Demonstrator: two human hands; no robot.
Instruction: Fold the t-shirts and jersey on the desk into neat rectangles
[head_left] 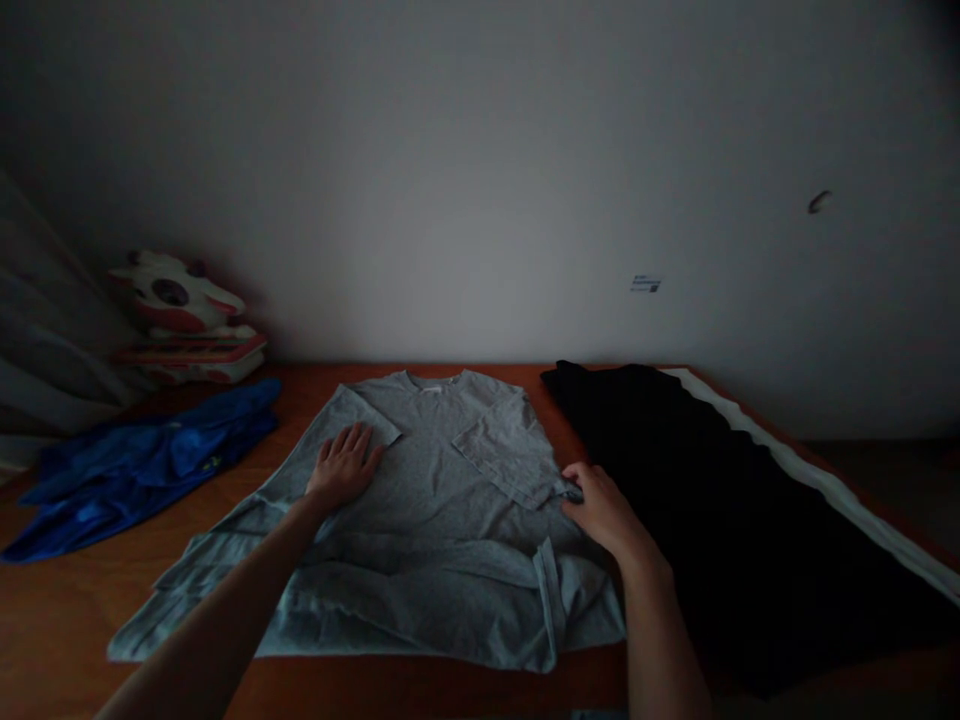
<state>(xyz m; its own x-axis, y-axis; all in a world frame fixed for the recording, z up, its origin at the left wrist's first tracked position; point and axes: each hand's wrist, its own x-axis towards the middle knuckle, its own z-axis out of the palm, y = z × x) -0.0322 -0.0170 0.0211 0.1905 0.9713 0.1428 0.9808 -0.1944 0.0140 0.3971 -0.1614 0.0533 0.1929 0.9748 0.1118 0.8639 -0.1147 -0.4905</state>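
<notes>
A grey T-shirt (427,490) lies spread on the orange-brown table, collar toward the wall, both sleeves turned inward over its front. Its lower part is bunched in loose folds near the front edge. My left hand (345,466) rests flat on the shirt beside the left sleeve, fingers spread. At the shirt's right side, my right hand (598,500) pinches the grey fabric at the edge, below the right sleeve.
A black garment (705,520) lies right of the shirt, over a white cloth (817,480). Blue clothing (150,460) lies at the left. Behind it, a cow-shaped toy (180,300) stands by the wall (465,180) and a pale curtain (52,330).
</notes>
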